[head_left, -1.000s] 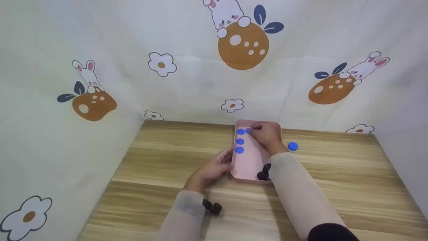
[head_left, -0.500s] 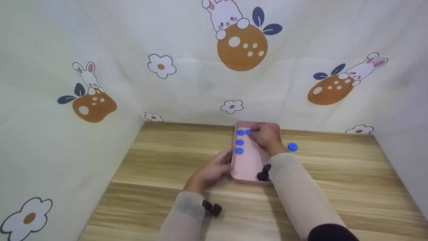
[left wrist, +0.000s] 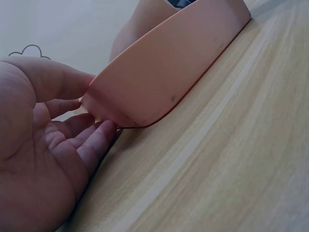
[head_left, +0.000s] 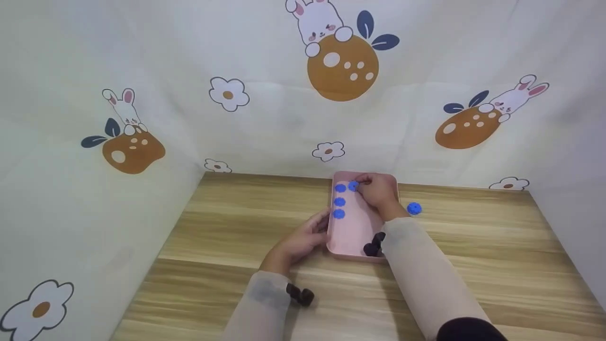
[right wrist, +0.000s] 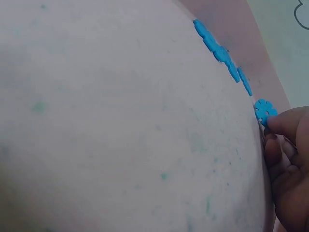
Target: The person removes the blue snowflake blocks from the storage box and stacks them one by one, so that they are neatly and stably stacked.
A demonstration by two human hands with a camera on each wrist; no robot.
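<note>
My right hand [head_left: 377, 193] reaches over the far end of a pink tray [head_left: 352, 232] and pinches a blue notched snowflake disc [head_left: 353, 186] between thumb and fingertips. In the right wrist view that held disc [right wrist: 264, 112] stands tilted up by the tray's wall. Three matching discs [head_left: 339, 201] lie in a column along the tray's left side. My left hand [head_left: 304, 240] rests against the outside of the tray's left wall. The left wrist view has its fingertips [left wrist: 110, 126] touching the tray's corner, low down near the table.
Right of the tray, another blue snowflake piece [head_left: 414, 208] lies on the wooden table [head_left: 227, 222]. A printed cloth [head_left: 274, 123] encloses the table at the back and sides. Black wrist mounts [head_left: 301, 294] stick out from both sleeves.
The disc in my right fingertips has shifted slightly right and shows more of its face. My left hand and the three discs in the column stay as they were.
</note>
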